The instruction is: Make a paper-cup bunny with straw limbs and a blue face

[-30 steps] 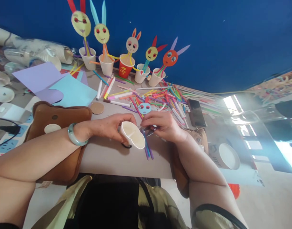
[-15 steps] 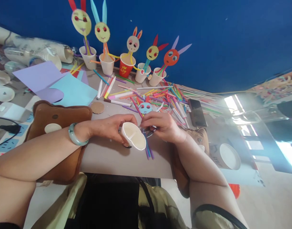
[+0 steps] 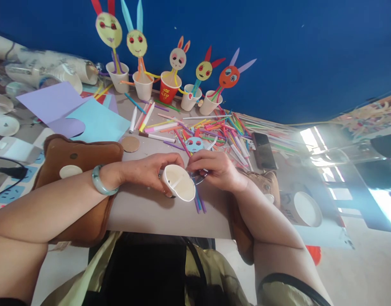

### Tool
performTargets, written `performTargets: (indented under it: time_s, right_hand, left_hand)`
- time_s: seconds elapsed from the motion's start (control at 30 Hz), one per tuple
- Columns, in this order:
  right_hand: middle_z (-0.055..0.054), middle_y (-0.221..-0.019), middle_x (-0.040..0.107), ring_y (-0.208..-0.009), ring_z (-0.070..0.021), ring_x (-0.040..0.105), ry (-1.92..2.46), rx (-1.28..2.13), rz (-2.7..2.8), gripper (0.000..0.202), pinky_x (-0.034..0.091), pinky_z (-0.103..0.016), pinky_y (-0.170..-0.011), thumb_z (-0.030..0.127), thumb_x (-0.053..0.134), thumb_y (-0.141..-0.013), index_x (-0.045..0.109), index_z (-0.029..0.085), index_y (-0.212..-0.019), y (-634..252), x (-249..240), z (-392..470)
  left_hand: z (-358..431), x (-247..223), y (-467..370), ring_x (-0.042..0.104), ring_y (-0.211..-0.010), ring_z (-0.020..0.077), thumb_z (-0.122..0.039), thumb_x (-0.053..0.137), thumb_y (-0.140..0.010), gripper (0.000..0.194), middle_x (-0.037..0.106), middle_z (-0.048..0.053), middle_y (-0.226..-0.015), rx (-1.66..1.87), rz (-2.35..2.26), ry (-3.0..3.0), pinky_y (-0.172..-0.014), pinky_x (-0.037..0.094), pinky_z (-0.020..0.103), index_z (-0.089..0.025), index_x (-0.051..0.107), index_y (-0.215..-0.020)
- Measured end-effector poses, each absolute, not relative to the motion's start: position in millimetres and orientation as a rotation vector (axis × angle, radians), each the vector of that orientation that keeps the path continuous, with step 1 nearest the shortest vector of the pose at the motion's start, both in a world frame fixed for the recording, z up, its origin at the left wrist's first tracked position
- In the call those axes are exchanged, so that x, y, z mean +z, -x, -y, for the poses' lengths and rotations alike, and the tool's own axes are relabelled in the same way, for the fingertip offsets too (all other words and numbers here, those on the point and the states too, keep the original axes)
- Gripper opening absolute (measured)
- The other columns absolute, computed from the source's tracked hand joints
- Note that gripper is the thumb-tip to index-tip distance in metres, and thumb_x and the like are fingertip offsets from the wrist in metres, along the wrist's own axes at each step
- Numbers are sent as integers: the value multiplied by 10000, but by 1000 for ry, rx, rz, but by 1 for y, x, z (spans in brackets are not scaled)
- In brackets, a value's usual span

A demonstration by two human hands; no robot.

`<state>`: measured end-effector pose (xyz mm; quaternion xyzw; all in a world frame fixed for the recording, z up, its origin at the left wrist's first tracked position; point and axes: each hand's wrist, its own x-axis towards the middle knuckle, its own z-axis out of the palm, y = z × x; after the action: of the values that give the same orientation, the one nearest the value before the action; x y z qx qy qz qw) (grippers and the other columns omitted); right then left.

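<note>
A white paper cup point(image 3: 184, 187) is tipped with its mouth toward me, in the grip of my left hand point(image 3: 157, 170). Something pale shows inside it. On the cup's right, my right hand point(image 3: 214, 170) is closed around a pair of scissors point(image 3: 200, 176); their handle loops show under the fingers, while the blades are hidden behind the cup. Purple and blue pipe cleaners point(image 3: 201, 203) lie on the table just below that hand. Beyond the hands rests a light blue paper rabbit face point(image 3: 194, 144) with red eyes.
Several rabbit figures in cups stand along the blue wall, one in a red cup point(image 3: 170, 88). Markers point(image 3: 160, 126) and pipe cleaners litter the table's middle. Blue paper point(image 3: 101, 119) lies left, a phone point(image 3: 264, 151) right. Brown cushions point(image 3: 80, 204) sit under my forearms.
Both hands stay almost in place beside the cup. My right hand has shifted very slightly left, and the scissors' handles have turned a little.
</note>
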<state>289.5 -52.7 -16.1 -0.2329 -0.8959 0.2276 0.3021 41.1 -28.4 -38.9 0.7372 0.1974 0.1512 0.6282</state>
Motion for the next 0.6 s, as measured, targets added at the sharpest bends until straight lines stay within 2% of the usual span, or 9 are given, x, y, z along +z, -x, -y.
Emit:
performTargets:
  time_s: [0.43,0.6]
  right_hand:
    - [-70,-932,702,-841,-131,680,670,539,2396,218,539,-236,-730,131,512,-961,718,204,-957,-291,-11,57]
    - [-73,-947,708,-862,-138,686,659,498,2418,244,542,-243,-751,94,505,-939,718,205,-979,-292,-9,58]
  left_hand:
    - [32,-42,-43,598,-865,166,-298,851,-678,440,643,10,-968,480,-382,-1781,-758,469,284,-187,588,-1013]
    - [34,-42,-43,611,-903,181,-314,840,-692,441,658,30,-1004,480,-397,-1793,-798,482,292,-185,593,-1033]
